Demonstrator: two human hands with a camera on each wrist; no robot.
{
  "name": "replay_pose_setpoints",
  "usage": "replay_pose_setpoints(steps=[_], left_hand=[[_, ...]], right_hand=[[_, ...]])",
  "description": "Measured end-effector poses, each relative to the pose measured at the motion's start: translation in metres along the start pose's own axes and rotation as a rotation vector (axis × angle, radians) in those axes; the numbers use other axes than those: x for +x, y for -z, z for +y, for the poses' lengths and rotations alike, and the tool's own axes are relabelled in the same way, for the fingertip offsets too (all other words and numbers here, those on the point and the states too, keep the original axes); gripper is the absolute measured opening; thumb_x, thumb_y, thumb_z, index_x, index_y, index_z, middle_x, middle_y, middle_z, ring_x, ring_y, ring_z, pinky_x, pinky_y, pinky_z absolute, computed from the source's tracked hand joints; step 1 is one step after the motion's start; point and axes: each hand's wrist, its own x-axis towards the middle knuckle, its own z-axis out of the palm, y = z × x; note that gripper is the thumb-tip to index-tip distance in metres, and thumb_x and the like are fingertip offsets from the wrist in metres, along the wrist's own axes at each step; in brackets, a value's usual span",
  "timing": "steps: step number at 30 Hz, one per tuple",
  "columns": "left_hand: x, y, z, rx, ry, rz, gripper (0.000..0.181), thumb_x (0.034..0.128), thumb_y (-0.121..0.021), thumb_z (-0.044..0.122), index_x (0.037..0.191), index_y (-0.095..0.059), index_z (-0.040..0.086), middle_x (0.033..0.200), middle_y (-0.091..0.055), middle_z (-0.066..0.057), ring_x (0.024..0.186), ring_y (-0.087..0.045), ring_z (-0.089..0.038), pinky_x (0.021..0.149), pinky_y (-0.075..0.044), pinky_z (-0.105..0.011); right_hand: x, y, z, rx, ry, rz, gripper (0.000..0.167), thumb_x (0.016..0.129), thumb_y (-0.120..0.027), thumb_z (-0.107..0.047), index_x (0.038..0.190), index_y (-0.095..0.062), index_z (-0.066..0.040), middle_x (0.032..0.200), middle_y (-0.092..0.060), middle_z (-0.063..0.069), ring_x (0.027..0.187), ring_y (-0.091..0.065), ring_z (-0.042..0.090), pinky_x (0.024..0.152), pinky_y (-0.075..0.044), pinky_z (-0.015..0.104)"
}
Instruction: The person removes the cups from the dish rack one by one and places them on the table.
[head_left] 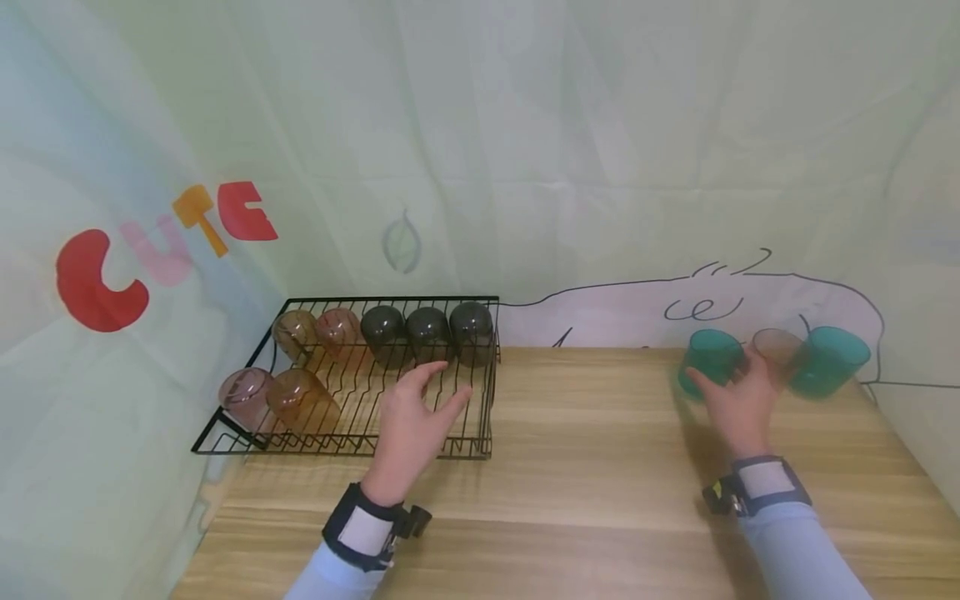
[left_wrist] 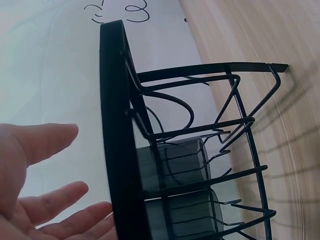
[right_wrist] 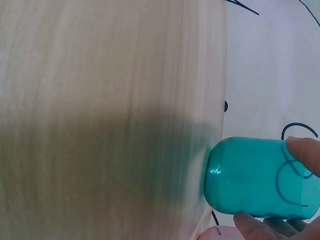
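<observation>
My right hand is at a teal cup, thumb on one side and fingers on the other. In the right wrist view this teal cup stands upright on the table between thumb and fingertips. Right beside it are a pinkish clear cup, partly behind the fingers, and a second teal cup. My left hand hovers over the front of a black wire rack, thumb and fingers apart, holding nothing. In the left wrist view, dark grey cups show through the rack's wires.
Upside-down cups sit in the rack: three dark grey ones at back right, an amber one and a pink one at back left, a pink one and an orange one at front left. A curtain hangs behind the wooden table.
</observation>
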Motion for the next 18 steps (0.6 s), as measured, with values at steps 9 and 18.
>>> replay_pose_setpoints(steps=[9,18], left_hand=[[-0.001,0.003,-0.001,0.015,-0.010,-0.020,0.050,0.0792,-0.073,0.039,0.119,-0.061,0.011,0.123,-0.062,-0.009,0.108,-0.060,-0.023,0.096,-0.048,-0.046],[-0.001,0.018,-0.006,0.145,-0.038,-0.029,0.055,0.0791,-0.072,0.041,0.122,-0.059,0.009,0.126,-0.060,-0.012,0.099,-0.065,-0.029,0.091,-0.052,-0.044]], right_hand=[[-0.001,-0.001,0.002,-0.004,-0.010,-0.005,0.098,0.080,-0.072,-0.039,0.150,-0.009,-0.011,0.154,-0.020,0.018,0.137,-0.029,0.041,0.108,-0.034,0.054],[-0.001,0.000,0.002,-0.003,-0.016,-0.013,0.100,0.079,-0.072,-0.041,0.150,-0.008,-0.012,0.153,-0.020,0.019,0.137,-0.029,0.041,0.107,-0.034,0.055]])
